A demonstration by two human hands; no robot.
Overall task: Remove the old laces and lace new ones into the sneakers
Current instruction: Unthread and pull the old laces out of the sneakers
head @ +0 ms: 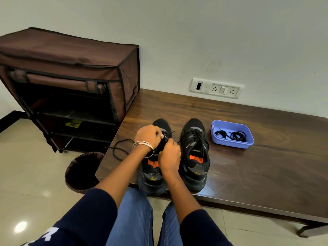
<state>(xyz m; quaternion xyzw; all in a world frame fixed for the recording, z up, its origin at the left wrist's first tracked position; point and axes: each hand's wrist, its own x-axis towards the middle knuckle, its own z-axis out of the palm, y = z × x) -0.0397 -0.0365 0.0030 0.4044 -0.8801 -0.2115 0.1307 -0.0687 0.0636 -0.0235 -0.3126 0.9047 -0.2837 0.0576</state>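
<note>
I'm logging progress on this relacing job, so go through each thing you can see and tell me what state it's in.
Left sneaker: on the table, partly unlaced, loose lace trailing left.
Right sneaker: still fully laced, untouched.
Left hand: gripping the left sneaker's laces.
Right hand: gripping the same laces.
Purple tray: holds coiled black laces.
Shoe rack: front flap rolled up, open.

Both hands — left hand (148, 135), right hand (169, 154) — pinch the left sneaker's (152, 176) lace (118, 148).

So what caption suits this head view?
Both hands unlacing the left sneaker beside its laced twin.
</note>
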